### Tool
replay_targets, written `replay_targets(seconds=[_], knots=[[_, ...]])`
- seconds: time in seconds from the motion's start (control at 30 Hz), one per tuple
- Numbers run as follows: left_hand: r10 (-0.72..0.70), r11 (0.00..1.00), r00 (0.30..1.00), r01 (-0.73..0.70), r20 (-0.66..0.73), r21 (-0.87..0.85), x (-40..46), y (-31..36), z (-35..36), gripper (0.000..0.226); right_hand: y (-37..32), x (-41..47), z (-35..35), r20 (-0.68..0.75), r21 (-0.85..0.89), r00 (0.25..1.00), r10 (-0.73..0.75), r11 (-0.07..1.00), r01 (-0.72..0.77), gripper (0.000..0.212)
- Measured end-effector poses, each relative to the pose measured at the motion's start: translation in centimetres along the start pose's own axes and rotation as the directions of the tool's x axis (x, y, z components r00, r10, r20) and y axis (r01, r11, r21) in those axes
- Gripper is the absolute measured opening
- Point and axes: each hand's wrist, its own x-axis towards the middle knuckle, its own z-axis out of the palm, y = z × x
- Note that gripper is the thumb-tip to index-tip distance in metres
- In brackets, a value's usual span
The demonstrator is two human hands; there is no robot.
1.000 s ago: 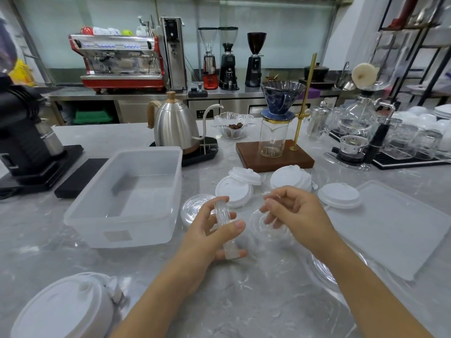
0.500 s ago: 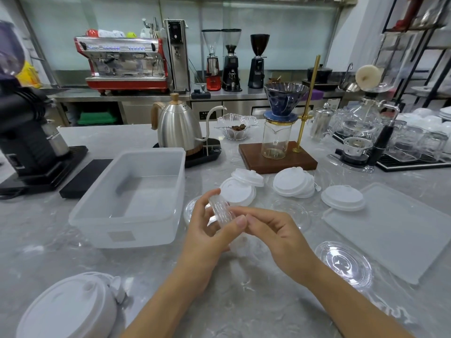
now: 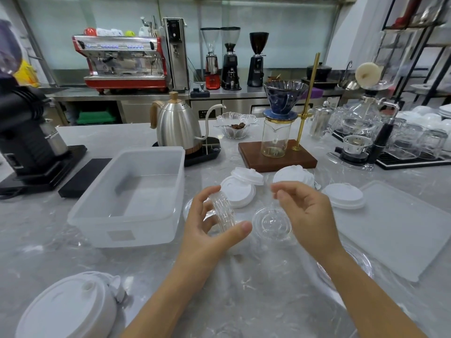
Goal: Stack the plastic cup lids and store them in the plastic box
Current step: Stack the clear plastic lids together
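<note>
Head view: a person's two bare hands over a grey marble counter (image 3: pixel 73 245) in a coffee bar.
Left hand (image 3: pixel 207 230): fingers and thumb curled round a small stack of clear cup lids (image 3: pixel 222 211), held on edge above the counter, just right of the box.
Right hand (image 3: pixel 307 211): raised, fingers loosely bent with tips close together; whether they pinch anything cannot be told.
Clear lid (image 3: pixel 271 224): lies flat on the counter between the hands.
White lids (image 3: pixel 240 190): several lie behind the hands.
Plastic box (image 3: pixel 127 225): open, nothing inside, left of the hands.
Box cover (image 3: pixel 400 228): flat, at the right.
Kettle (image 3: pixel 179 125): behind the box.
</note>
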Motion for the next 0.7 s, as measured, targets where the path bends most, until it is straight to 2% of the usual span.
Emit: replay_targets(seconds=[0.07,0.13,0.23,0.3,0.37,0.47,0.53,0.63,0.7], knots=[[0.01,0.999,1.0,-0.01,0.015,0.033,-0.1,0.0,0.0,0.1,0.8,0.3,-0.8,-0.047,-0.24,0.996,0.072,0.967,-0.081,0.022],[0.015,0.997,0.999,-0.018,0.036,0.069,-0.2,-0.1,0.1,0.101,1.4,0.4,-0.9,0.009,-0.412,0.984,0.176,0.898,-0.157,0.028],[0.017,0.994,0.997,-0.024,0.069,0.104,-0.3,-0.2,0.2,0.098,2.0,0.0,-0.5,0.183,-0.667,0.953,0.241,0.743,-0.06,0.072],[0.017,0.992,0.997,-0.026,0.075,0.127,-0.3,-0.2,0.2,0.093,2.0,-0.3,-0.3,0.291,-0.755,0.909,0.3,0.656,0.026,0.098],[0.012,0.99,0.998,-0.022,0.068,0.14,-0.3,-0.2,0.2,0.091,2.1,-0.5,-0.2,0.336,-0.771,0.88,0.336,0.635,0.052,0.109],[0.007,0.989,0.998,-0.017,0.068,0.149,-0.3,-0.2,0.2,0.09,2.1,-0.4,-0.4,0.335,-0.742,0.885,0.325,0.67,0.035,0.106],[0.003,0.988,0.998,-0.013,0.067,0.151,-0.3,-0.2,0.2,0.09,2.1,-0.3,-0.4,0.337,-0.694,0.894,0.295,0.719,0.025,0.103],[0.002,0.99,0.998,-0.011,0.068,0.14,-0.3,-0.1,0.3,0.093,2.1,-0.3,-0.5,0.305,-0.535,0.923,0.235,0.844,-0.038,0.099],[0.002,0.991,0.998,-0.01,0.062,0.131,-0.3,-0.1,0.3,0.094,2.0,-0.2,-0.5,0.264,-0.468,0.945,0.192,0.882,-0.049,0.099]])
